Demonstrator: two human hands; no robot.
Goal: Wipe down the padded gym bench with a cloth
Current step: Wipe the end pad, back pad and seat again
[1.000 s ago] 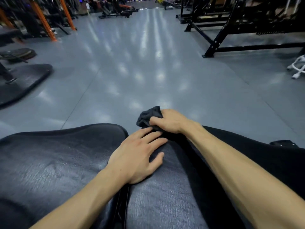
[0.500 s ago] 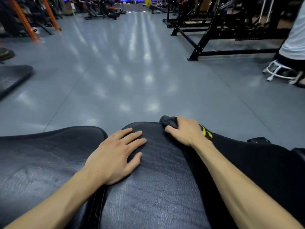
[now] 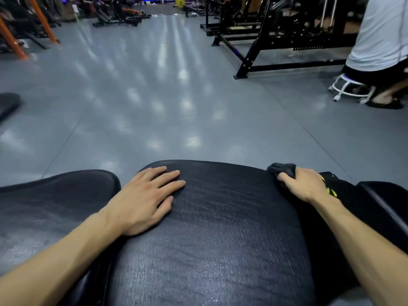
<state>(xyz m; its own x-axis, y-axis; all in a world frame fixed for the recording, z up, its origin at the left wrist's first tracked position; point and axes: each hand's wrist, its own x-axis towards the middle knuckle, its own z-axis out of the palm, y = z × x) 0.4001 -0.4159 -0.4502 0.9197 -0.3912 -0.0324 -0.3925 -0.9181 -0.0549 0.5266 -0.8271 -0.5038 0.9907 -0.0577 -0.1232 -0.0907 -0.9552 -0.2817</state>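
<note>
Black padded bench [image 3: 220, 228] in the near centre, rounded at its far end, with a grained, leather-like skin that catches a dull sheen. Second dark pad [image 3: 55, 199] just beside it on the left, smoother and lower, split from it by a narrow gap. Black frame part with yellow markings [image 3: 331, 188] at the bench's right edge, partly hidden behind the right wrist.

Left hand [image 3: 143, 199] laid flat on the near-left part of the bench top, fingers straight and spread, grip released and holding nothing. Right hand [image 3: 304, 184] at the far right corner of the bench, grip clenched around a dark grey cloth [image 3: 283, 170] (bunched up, soft and crumpled, poking out past the knuckles toward the far side). Cloth touching the bench's rounded edge.

Beyond the bench, a wide grey floor [image 3: 154, 96], glossy, with pale blurred reflections of ceiling lights. Far right: black steel rack [image 3: 265, 51] with angled legs, and a person in a light shirt [image 3: 384, 34] seated on a white stool [image 3: 351, 89]. Far left: orange uprights [image 3: 42, 18] and dark machines, blurred. Another dark pad [image 3: 8, 102] cut off at the left edge.
</note>
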